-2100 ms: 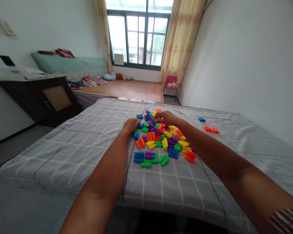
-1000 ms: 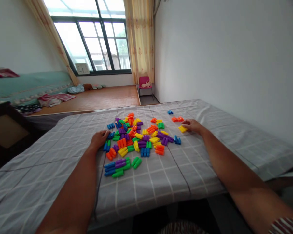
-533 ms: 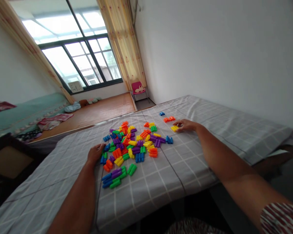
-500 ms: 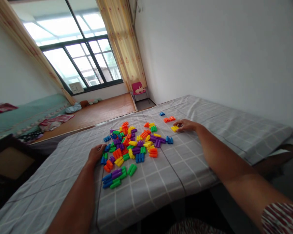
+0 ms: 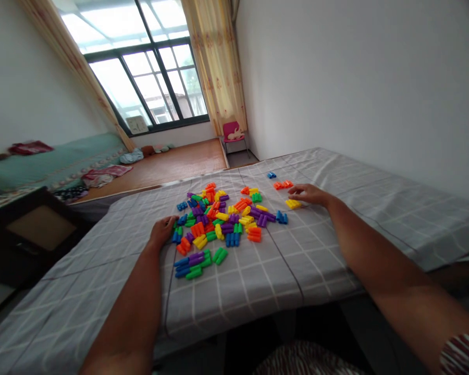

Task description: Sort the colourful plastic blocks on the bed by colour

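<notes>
Many small plastic pieces in blue, green, purple, yellow and orange lie in a loose pile [image 5: 219, 219] on the grey checked cloth [image 5: 254, 281]. My left hand [image 5: 164, 229] rests at the pile's left edge with its fingers curled beside blue and green pieces; whether it holds one is hidden. On the right, my right hand [image 5: 307, 194] is just above a yellow piece [image 5: 293, 203], fingers apart and nothing between them. Orange pieces [image 5: 283, 185] and a blue piece [image 5: 271, 175] lie farther back, apart from the pile.
A dark cabinet [image 5: 35, 229] stands at the left. Behind the cloth-covered surface are a low wooden platform [image 5: 183, 161] with fabrics, a pink chair [image 5: 231, 130] and a window. A white wall [image 5: 355, 88] runs along the right.
The view has shifted, so the scene sits farther right and slightly higher. My right hand's fingers have come off the yellow piece, which lies on the cloth. My left hand stays beside the pile.
</notes>
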Demonstrator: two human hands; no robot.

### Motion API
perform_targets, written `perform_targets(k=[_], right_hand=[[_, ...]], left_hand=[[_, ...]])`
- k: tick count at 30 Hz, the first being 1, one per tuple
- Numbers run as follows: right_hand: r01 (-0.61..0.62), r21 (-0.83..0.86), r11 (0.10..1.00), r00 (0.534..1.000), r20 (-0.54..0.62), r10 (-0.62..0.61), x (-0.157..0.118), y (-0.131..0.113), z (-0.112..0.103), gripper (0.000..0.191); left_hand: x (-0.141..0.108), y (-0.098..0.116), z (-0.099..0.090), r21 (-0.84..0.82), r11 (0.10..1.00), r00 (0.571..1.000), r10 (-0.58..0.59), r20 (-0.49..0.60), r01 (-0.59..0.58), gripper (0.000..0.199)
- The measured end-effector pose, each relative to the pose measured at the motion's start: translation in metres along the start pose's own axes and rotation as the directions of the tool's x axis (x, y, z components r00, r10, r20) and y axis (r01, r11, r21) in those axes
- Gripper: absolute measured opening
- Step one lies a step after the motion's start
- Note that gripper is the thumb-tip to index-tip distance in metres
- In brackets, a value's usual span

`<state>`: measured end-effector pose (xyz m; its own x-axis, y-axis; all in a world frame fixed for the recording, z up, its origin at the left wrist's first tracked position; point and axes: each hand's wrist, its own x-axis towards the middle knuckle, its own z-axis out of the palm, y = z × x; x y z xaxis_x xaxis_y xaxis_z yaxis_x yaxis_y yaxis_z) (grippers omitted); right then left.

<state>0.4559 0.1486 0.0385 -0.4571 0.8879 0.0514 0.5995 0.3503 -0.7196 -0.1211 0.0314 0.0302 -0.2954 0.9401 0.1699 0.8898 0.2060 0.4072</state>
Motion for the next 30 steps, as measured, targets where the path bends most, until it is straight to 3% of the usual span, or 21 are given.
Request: perform_targets(k=[3, 9, 30], right_hand=[[0.014, -0.021, 1.0, 0.991, -0.136, -0.016, 0.003, -0.005, 0.004, 0.054], [-0.021, 0.02, 1.0, 0.992, 0.124, 0.018, -0.003, 0.001, 0.0, 0.061], [-0.021, -0.041, 0.999, 0.978, 0.205, 0.029, -0.011, 0.007, -0.008, 0.062]], left_hand=[[0.0, -0.004, -0.001, -0.031, 0.999, 0.999, 0.034, -0.001, -0.034, 0.052], [-0.002, -0.007, -0.001, -0.049, 0.997, 0.999, 0.054, -0.003, -0.054, 0.051], [0.0, -0.014, 0.003, -0.035, 0.992, 0.992, 0.123, 0.021, -0.123, 0.06]])
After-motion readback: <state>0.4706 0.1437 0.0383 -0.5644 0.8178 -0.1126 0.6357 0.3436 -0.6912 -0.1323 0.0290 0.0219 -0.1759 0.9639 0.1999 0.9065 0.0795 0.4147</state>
